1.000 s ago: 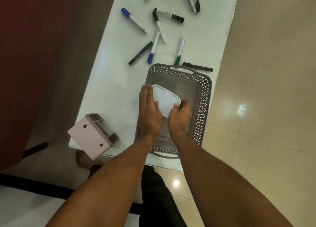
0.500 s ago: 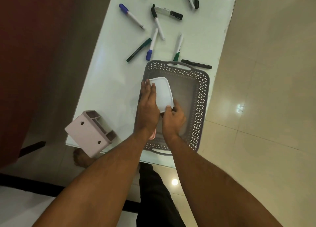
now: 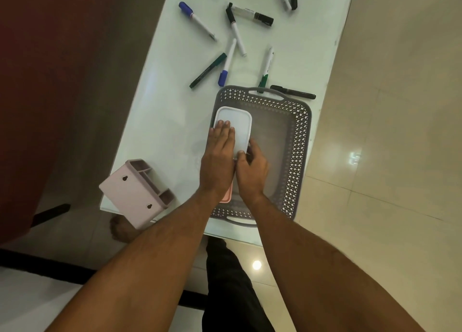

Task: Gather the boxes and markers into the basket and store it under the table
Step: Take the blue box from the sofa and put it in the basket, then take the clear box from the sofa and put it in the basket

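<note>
Both hands sit in the grey basket's (image 3: 297, 141) left half, left hand (image 3: 220, 156) flat on the white box (image 3: 240, 124) and right hand (image 3: 251, 168) pinching its near corner, while the markers (image 3: 230, 62) lie beyond the far rim, long axes mostly pointing away.

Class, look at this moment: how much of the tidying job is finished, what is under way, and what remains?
Done: very little. In hand: both hands, left hand and right hand, settle a white-lidded box into the grey perforated plastic basket. Left: the scattered markers on the pale table, the pink compartment organiser at its corner, and storing the basket underneath.
</note>
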Available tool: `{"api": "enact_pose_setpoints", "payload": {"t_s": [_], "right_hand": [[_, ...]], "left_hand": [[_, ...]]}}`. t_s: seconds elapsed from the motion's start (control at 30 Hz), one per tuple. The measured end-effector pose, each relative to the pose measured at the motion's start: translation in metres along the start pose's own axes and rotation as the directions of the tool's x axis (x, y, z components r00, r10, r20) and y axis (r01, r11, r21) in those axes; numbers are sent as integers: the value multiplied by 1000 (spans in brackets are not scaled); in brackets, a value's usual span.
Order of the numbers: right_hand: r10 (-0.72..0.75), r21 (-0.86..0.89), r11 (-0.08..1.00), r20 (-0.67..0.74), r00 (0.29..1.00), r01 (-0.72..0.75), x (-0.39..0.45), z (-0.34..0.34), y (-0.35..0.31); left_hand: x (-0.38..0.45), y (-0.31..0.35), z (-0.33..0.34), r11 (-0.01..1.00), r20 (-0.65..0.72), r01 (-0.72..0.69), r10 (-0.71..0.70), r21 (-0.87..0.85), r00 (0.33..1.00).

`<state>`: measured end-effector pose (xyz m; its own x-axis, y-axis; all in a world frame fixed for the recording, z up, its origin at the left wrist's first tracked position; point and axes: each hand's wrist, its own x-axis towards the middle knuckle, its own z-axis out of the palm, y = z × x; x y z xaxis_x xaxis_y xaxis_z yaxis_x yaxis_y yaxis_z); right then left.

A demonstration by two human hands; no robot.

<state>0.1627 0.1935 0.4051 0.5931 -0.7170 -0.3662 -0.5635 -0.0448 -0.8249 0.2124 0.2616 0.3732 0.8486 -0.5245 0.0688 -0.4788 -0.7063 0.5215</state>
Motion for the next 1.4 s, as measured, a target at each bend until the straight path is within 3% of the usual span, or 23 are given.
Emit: {"api": "enact_pose_setpoints", "payload": {"t_s": [0.3, 0.4, 0.57, 0.77, 1.03, 1.4], "right_hand": [[11, -17, 1000, 17, 1000, -11, 7, -4, 0], [11, -169, 986, -3, 1000, -11, 11, -6, -1], [-264, -533, 806, 63, 962, 256, 31, -18, -24], [-460, -708, 521, 237, 856, 476, 87, 1, -77], [-492, -732, 305, 426, 759, 609, 156, 134, -168], [-559, -630, 273, 511, 653, 727, 206, 402, -313]], "left_hand": [[3, 5, -12, 999, 78, 7, -10, 47, 997], [7, 7, -20, 998, 108, -2, -5, 63, 994], [30, -1, -40, 996, 83, -46, 40, 70, 996], [94, -52, -76, 983, 86, -54, 39, 176, 996], [209, -209, -158, 961, 61, -51, 36, 272, 997], [342, -430, -292, 935, -22, 118, -118, 334, 993]]}}
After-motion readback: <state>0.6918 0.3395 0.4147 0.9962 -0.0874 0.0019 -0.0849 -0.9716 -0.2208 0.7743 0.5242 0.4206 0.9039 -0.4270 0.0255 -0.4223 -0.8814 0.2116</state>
